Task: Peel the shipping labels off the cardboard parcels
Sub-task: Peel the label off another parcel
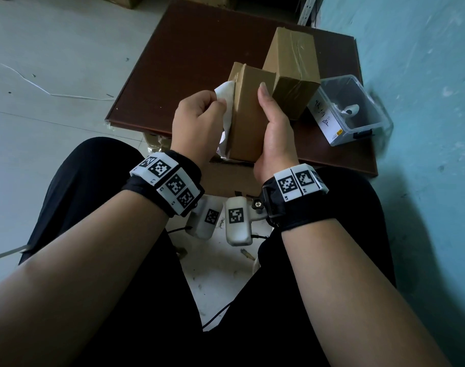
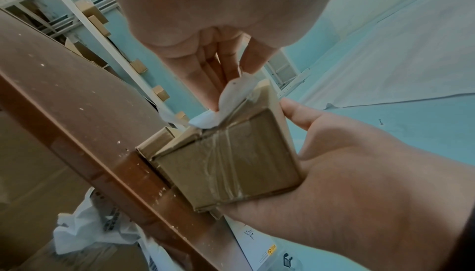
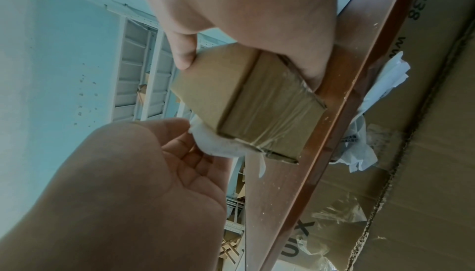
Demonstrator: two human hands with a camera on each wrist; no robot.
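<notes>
A small taped cardboard parcel (image 1: 246, 120) (image 2: 228, 165) (image 3: 246, 100) stands on end at the near edge of the brown table (image 1: 189, 62). My right hand (image 1: 272, 128) (image 3: 246, 15) grips it from the right side, thumb up along its face. My left hand (image 1: 197, 120) (image 2: 218, 62) (image 3: 144, 174) pinches a white shipping label (image 1: 226, 102) (image 2: 226, 109) (image 3: 218, 143) that is partly lifted off the parcel's left side. A second, larger parcel (image 1: 292, 72) lies on the table just behind the first.
A clear plastic bin (image 1: 350, 109) with a white handwritten label sits at the right of the table. Crumpled white label scraps (image 2: 85, 232) (image 3: 380, 100) lie in a big cardboard box (image 3: 411, 153) under the table edge. A teal wall (image 1: 424, 128) is close on the right.
</notes>
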